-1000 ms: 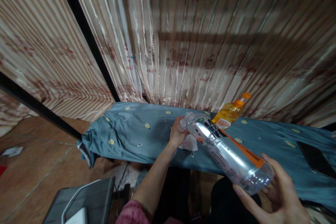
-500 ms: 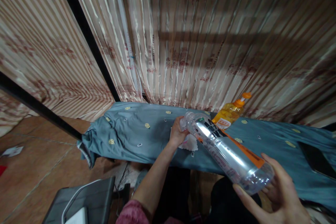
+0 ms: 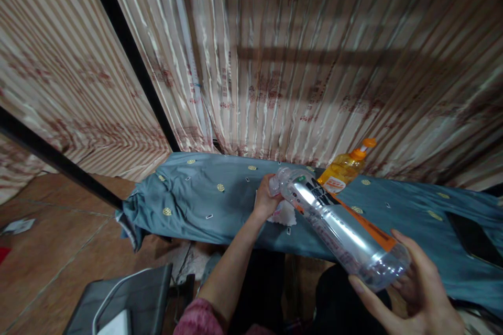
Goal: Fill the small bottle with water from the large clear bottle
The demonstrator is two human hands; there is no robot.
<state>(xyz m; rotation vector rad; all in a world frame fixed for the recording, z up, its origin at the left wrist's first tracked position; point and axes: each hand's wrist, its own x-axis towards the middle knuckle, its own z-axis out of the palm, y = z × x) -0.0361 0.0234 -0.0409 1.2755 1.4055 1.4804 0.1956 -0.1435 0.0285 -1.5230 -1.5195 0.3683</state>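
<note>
Clear bottle [image 3: 338, 227] tilted over worktop [image 3: 204, 199], neck low at left, base raised at right. Right hand [image 3: 412, 288] cupped around base, gripping. Left hand [image 3: 265, 199] closed at bottle's mouth, over white cloth [image 3: 286, 214]. Orange bottle [image 3: 343, 170] stands just behind. Nothing shifted since earlier frames.

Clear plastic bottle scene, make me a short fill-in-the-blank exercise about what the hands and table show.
1. The right hand grips the clear bottle at its ____ end.
2. The left hand is at the bottle's ____.
3. The smaller bottle on the table has an ____ cap.
4. The cloth covering the table is ____.

Missing words: bottom; neck; orange; blue
</note>
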